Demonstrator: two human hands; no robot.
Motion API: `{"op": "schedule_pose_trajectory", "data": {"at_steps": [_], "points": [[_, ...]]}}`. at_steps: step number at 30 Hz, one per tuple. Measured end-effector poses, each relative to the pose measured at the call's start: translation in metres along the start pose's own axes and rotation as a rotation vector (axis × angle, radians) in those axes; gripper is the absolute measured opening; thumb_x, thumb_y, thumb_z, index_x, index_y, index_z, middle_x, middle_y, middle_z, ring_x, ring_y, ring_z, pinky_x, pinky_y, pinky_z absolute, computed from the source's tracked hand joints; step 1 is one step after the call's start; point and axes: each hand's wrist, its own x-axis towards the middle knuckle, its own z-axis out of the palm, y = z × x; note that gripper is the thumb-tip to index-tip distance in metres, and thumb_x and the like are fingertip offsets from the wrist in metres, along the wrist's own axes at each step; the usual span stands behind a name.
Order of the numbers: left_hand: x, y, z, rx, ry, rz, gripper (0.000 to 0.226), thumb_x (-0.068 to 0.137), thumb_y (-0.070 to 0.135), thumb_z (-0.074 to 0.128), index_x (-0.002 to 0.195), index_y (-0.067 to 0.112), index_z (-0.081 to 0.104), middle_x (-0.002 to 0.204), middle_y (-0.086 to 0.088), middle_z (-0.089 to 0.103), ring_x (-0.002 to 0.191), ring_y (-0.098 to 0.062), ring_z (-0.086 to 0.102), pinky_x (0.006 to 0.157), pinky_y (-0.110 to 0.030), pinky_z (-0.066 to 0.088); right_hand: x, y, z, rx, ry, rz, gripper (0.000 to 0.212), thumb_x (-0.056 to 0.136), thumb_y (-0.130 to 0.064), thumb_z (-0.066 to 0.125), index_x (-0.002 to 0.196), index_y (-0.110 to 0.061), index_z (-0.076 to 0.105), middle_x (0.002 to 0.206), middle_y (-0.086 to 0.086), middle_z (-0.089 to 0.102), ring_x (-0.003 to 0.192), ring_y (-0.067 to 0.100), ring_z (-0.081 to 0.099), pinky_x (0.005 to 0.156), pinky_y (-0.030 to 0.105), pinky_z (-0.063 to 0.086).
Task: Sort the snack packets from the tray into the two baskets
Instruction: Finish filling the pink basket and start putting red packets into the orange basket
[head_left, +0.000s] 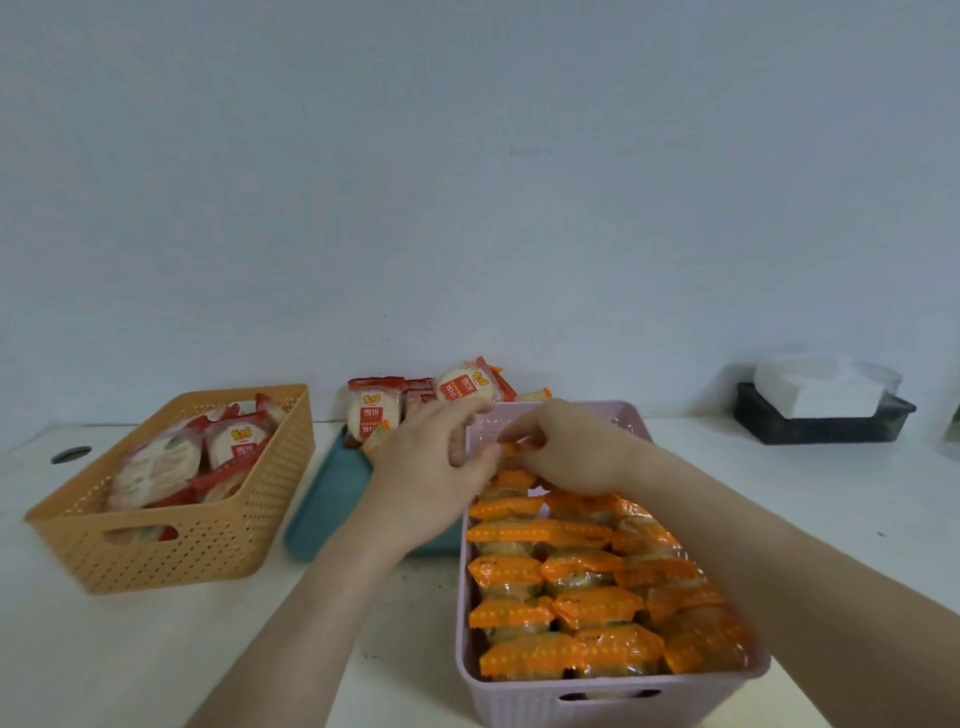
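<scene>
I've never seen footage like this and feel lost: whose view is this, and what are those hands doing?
One picture only, from a camera worn on the person's head, looking down at their bare hands; no machine. On the white table stand a yellow-orange perforated plastic basket of red-and-white cracker packets, a teal tray with more, and a lilac plastic basket packed with orange-wrapped packets. The left hand and right hand together pinch one orange packet over the lilac basket's far end.
</scene>
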Motion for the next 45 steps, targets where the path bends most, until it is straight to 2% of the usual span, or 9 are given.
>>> {"op": "schedule_pose_trajectory", "data": {"at_steps": [3,6,10,14,19,25,32,37,45], "points": [[-0.003,0.000,0.004,0.032,-0.096,-0.017,0.038,0.095,0.025,0.054,0.133,0.033,0.055,0.131,0.017,0.040,0.120,-0.002,0.032,0.099,-0.023,0.026,0.001,-0.002,0.004,0.024,-0.053,0.005,0.031,0.095,-0.015,0.045,0.114,-0.011,0.069,0.107,0.008,0.071,0.092,0.019,0.065,0.088,0.035,0.052],[-0.005,0.000,0.003,-0.008,-0.065,0.018,0.040,0.093,0.011,0.054,0.129,0.029,0.060,0.127,0.015,0.050,0.114,0.000,0.042,0.100,-0.022,0.036,-0.003,-0.005,0.007,0.029,-0.046,-0.013,0.029,0.096,-0.019,0.045,0.096,-0.008,0.071,0.082,0.009,0.069,0.072,0.018,0.061,0.072,0.034,0.051],[-0.017,0.001,-0.006,-0.036,-0.105,0.065,0.039,0.090,0.004,0.055,0.119,0.028,0.065,0.086,0.023,0.054,0.076,0.012,0.049,0.068,-0.005,0.039,-0.011,-0.011,0.008,0.081,-0.107,-0.051,0.026,0.096,-0.025,0.049,0.096,-0.013,0.072,0.088,0.010,0.072,0.080,0.023,0.067,0.080,0.039,0.055],[-0.022,0.004,-0.013,-0.123,-0.143,0.074,0.044,0.092,0.005,0.055,0.112,0.044,0.055,0.096,0.034,0.054,0.093,0.026,0.044,0.075,0.002,0.037,-0.017,-0.018,0.006,0.038,-0.144,-0.060,0.028,0.098,-0.030,0.049,0.111,-0.016,0.069,0.097,0.004,0.072,0.086,0.016,0.068,0.082,0.031,0.056],[-0.019,0.002,-0.017,-0.251,-0.179,0.020,0.040,0.091,0.022,0.064,0.122,0.047,0.056,0.085,0.031,0.060,0.075,0.005,0.055,0.065,-0.009,0.043,-0.022,-0.015,-0.013,0.102,-0.093,-0.049,0.030,0.096,-0.029,0.052,0.124,-0.021,0.062,0.110,-0.002,0.069,0.091,0.009,0.066,0.078,0.021,0.051],[0.025,-0.052,-0.020,-0.200,0.190,-0.313,0.018,0.090,0.024,0.065,0.105,0.033,0.065,0.111,0.012,0.065,0.097,-0.012,0.062,0.075,-0.026,0.047,0.017,0.023,-0.065,0.381,0.256,0.139,0.020,0.091,-0.009,0.056,0.106,-0.017,0.067,0.102,0.011,0.071,0.088,0.020,0.066,0.078,0.031,0.053],[0.059,-0.111,0.029,0.310,-0.217,-0.446,0.096,0.073,0.051,0.074,0.150,0.034,0.020,0.159,-0.004,0.023,0.140,-0.035,0.030,0.111,-0.051,0.035,0.099,0.076,-0.040,0.153,-0.110,0.372,0.058,0.088,-0.025,0.063,0.141,-0.031,0.040,0.142,0.006,0.045,0.120,0.026,0.051,0.094,0.042,0.052],[0.064,-0.121,0.035,0.323,-0.075,-0.369,0.064,0.077,0.043,0.074,0.133,0.036,0.045,0.129,0.005,0.060,0.108,-0.018,0.061,0.086,-0.040,0.055,0.131,0.087,-0.022,-0.028,-0.217,0.346,0.074,0.086,-0.020,0.067,0.148,-0.030,0.028,0.147,0.006,0.040,0.096,0.025,0.054,0.070,0.032,0.053],[0.061,-0.118,0.011,0.074,-0.023,-0.401,0.050,0.082,0.027,0.074,0.128,0.034,0.055,0.123,0.007,0.063,0.104,-0.011,0.057,0.078,-0.022,0.042,0.136,0.095,-0.016,-0.141,-0.261,0.349,0.044,0.087,-0.025,0.060,0.129,-0.012,0.058,0.112,0.004,0.060,0.073,0.014,0.053,0.067,0.028,0.046]]}}
